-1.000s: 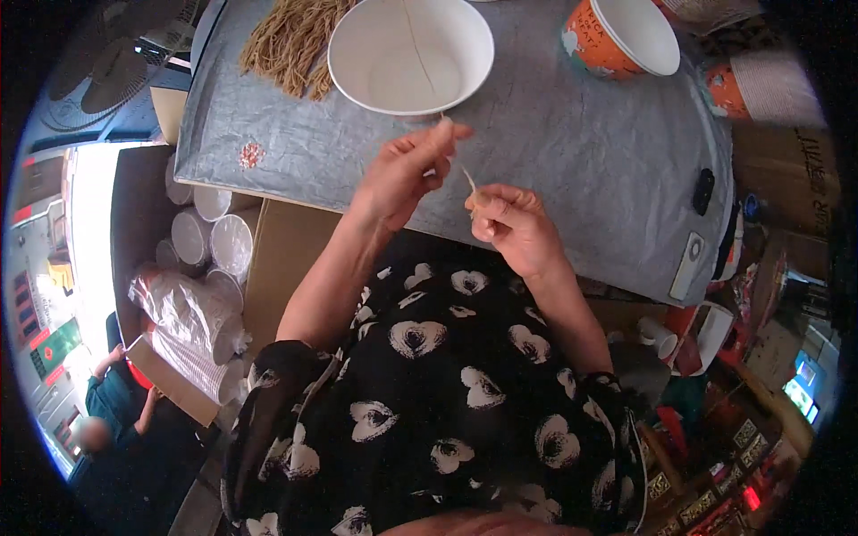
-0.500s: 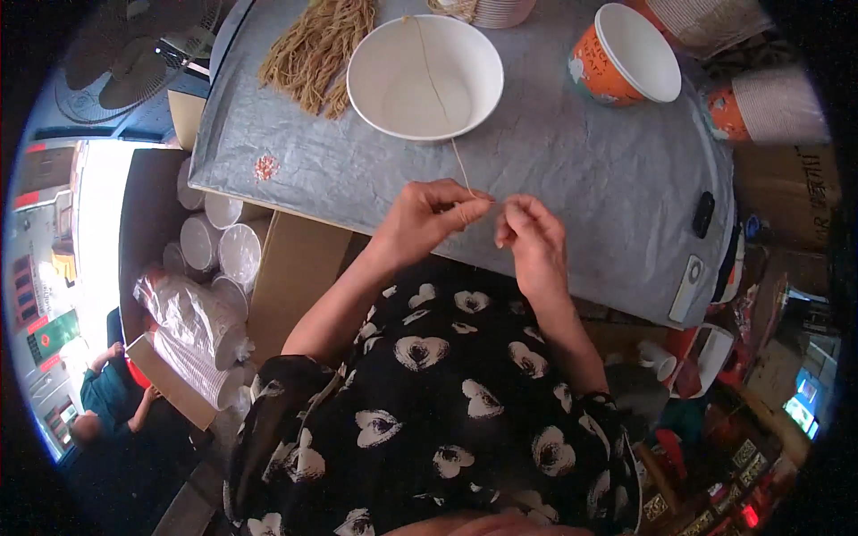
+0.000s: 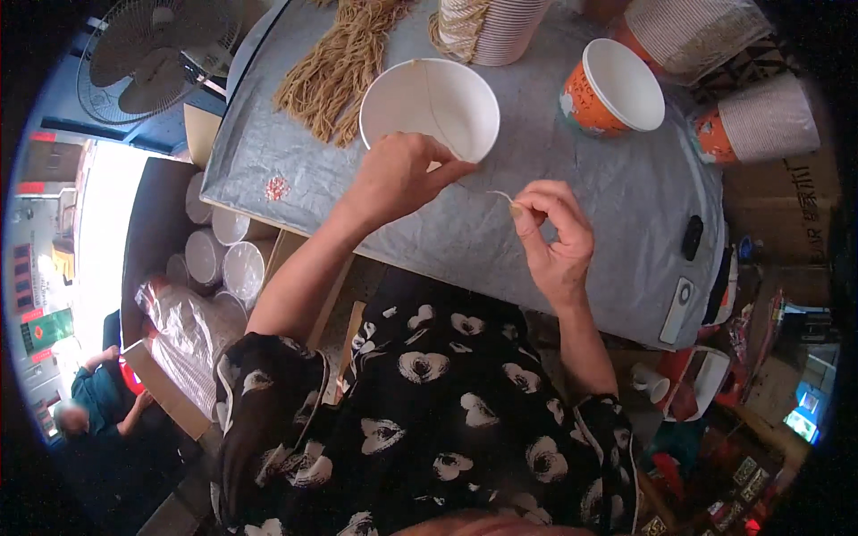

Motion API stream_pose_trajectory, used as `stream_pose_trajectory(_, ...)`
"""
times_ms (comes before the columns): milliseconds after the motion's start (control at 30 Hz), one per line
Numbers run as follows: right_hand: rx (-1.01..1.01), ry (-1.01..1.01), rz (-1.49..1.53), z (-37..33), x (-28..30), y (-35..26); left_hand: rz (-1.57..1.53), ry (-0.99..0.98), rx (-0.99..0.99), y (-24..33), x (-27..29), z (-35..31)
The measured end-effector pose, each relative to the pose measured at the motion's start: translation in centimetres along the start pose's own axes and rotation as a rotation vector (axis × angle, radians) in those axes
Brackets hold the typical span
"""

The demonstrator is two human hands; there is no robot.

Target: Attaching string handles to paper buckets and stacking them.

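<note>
A white paper tub (image 3: 487,100) stands on the grey-covered table, its wide mouth toward me. A thin tan string (image 3: 433,96) runs from its far rim down across the inside. At the near rim my left hand (image 3: 402,179) is closed, thumb and forefinger pinched over the string where it leaves the tub. To the right, apart from the tub, my right hand (image 3: 559,237) pinches a short pale string end (image 3: 500,193) between thumb and fingertips. Whether this end joins the string in the tub cannot be made out.
A bundle of tan strings (image 3: 331,89) lies left of the tub. Behind are stacked paper tubs (image 3: 509,31); an orange tub (image 3: 590,100) stands right. Small red-and-white bits (image 3: 277,188) lie near the left edge. A carton (image 3: 170,384) holds wrapped tubs; another person (image 3: 98,393) is at far left.
My hands have moved apart: the left went up to the tub's near rim, the right out to the right with a string end. The view has shifted slightly.
</note>
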State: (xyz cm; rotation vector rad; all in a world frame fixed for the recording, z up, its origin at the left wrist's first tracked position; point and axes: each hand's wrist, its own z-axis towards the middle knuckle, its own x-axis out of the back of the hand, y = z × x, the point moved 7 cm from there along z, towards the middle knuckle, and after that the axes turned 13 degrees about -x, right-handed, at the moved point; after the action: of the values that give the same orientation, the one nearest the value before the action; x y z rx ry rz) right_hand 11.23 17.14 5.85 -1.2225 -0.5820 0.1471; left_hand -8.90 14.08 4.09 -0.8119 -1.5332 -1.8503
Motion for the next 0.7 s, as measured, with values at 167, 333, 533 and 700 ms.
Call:
stream_pose_trajectory(167, 0.03, -0.044, -0.077, 1.9, -0.9, -0.6, -0.292, 0.06, -0.11, -0.2, -0.1, 0.1)
stream_pose_trajectory(333, -0.008, -0.097, -0.045, 3.8, -2.0, 0.0, -0.338, -0.044, -0.167, -0.1, 0.2, 0.0)
stream_pose_trajectory(533, -0.105, -0.155, -0.044, 4.3, -2.8, 1.2, -0.524, 0.014, -0.157, -0.7, 0.3, 0.8)
stream_pose_trajectory(700, -0.162, -0.166, -0.002, 4.4, -2.3, 0.7, -0.903, 0.239, -0.167, -1.0, 1.3, 1.7)
